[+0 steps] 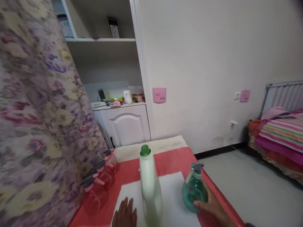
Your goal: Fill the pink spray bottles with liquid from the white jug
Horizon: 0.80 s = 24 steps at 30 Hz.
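My right hand (pixel 213 206) is wrapped round the lower body of a green see-through spray bottle (pixel 194 190) with a grey trigger head, standing on a white sheet (pixel 170 189) on the red table (pixel 170 162). A tall white bottle (pixel 150 186) with a green cap stands upright in the middle of the sheet. My left hand (pixel 125 214) lies flat on the sheet just left of the tall bottle, fingers stretched out, holding nothing.
Several pink see-through spray bottles (pixel 100 183) stand in a row along the table's left edge, against a flowered curtain (pixel 40 119). A white cabinet (pixel 125 124) with cluttered shelves is behind. A bed (pixel 281 138) with striped covers stands at the right.
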Each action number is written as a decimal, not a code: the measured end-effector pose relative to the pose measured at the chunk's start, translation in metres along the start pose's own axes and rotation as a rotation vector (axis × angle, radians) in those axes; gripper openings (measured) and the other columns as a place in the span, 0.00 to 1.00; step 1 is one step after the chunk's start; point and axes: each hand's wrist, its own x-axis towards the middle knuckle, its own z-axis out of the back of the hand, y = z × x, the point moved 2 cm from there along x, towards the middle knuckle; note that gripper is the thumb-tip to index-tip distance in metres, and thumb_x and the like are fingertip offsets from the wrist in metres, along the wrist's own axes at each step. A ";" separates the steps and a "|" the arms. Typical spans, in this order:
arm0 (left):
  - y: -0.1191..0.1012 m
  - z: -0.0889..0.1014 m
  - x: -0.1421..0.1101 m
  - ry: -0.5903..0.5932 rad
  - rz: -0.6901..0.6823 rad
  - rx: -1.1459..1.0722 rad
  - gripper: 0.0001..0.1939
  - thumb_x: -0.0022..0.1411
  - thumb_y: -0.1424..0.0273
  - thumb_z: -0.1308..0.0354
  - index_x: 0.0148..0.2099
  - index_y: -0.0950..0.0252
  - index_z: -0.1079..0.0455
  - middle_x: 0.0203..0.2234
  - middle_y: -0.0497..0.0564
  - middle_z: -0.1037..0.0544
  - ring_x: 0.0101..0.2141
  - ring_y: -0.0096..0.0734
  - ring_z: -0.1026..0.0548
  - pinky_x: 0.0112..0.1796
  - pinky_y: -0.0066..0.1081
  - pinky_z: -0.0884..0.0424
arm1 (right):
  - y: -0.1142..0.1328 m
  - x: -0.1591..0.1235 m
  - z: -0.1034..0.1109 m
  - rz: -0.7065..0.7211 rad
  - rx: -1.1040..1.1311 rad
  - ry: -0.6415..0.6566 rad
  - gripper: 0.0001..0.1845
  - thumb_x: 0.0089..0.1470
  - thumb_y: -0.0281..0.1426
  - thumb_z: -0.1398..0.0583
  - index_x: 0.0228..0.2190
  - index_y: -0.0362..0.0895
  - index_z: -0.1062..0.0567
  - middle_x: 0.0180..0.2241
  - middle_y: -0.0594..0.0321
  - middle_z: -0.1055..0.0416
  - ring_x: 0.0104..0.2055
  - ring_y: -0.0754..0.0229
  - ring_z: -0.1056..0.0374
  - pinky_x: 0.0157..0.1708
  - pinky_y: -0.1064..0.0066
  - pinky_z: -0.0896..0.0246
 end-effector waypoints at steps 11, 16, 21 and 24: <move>-0.001 0.043 -0.038 0.113 0.139 0.005 0.26 0.67 0.64 0.58 0.64 0.64 0.37 0.65 0.59 0.37 0.64 0.50 0.40 0.59 0.53 0.44 | -0.025 -0.068 -0.031 -0.118 -0.113 0.196 0.55 0.24 0.44 0.25 0.56 0.49 0.34 0.53 0.52 0.29 0.56 0.37 0.35 0.56 0.53 0.41; -0.001 0.050 -0.064 0.019 0.182 -0.199 0.26 0.65 0.64 0.56 0.59 0.69 0.31 0.61 0.62 0.31 0.62 0.50 0.37 0.61 0.54 0.47 | -0.025 -0.078 -0.042 -0.121 -0.134 0.260 0.53 0.26 0.43 0.26 0.55 0.48 0.35 0.54 0.52 0.30 0.56 0.39 0.35 0.57 0.54 0.43; -0.060 0.101 -0.087 0.181 0.156 -0.938 0.25 0.62 0.55 0.50 0.54 0.64 0.27 0.55 0.58 0.24 0.57 0.46 0.29 0.59 0.42 0.37 | 0.006 -0.086 -0.053 -0.197 -0.032 0.400 0.53 0.25 0.45 0.26 0.55 0.47 0.34 0.51 0.54 0.28 0.54 0.39 0.34 0.54 0.55 0.41; -0.104 0.144 -0.090 0.319 0.128 -1.293 0.23 0.62 0.52 0.46 0.52 0.59 0.26 0.52 0.54 0.21 0.55 0.46 0.28 0.57 0.41 0.35 | 0.023 -0.094 -0.062 -0.236 0.087 0.518 0.41 0.34 0.47 0.28 0.50 0.48 0.28 0.45 0.58 0.24 0.51 0.42 0.31 0.52 0.57 0.40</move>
